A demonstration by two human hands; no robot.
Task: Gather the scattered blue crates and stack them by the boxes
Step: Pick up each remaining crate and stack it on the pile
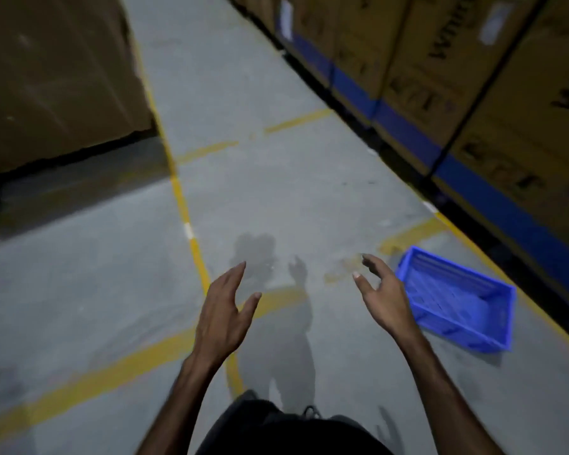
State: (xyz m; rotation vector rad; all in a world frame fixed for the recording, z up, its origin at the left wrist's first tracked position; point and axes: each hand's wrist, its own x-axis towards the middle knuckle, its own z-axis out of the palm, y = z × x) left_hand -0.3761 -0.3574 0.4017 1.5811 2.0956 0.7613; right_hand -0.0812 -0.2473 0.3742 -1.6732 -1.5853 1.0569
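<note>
At far left, a large brown carton (pixel 56 77) stands on the grey floor (pixel 79 274), its lower edge in shadow. Next, yellow lines (pixel 186 211) run along the aisle and cross it. Centre foreground: left hand (pixel 222 318), fingers straight and spread, holding nothing; beside it the right hand (pixel 380 293), fingers loosely spread and slightly bent, also holding nothing. Both hands hang in the air above the floor, apart from each other, with their shadows cast on the concrete ahead. Just right of the right hand: one blue crate (pixel 457 300), open side up, empty as far as can be seen, resting on the floor near the row of boxes (pixel 473 77) that lines the right side on blue pallets. Right hand is near the crate but not touching it. Status, as judged: this crate lies by the boxes, unstacked; no stack and no other crates are in view, so gathering appears largely still to do.
</note>
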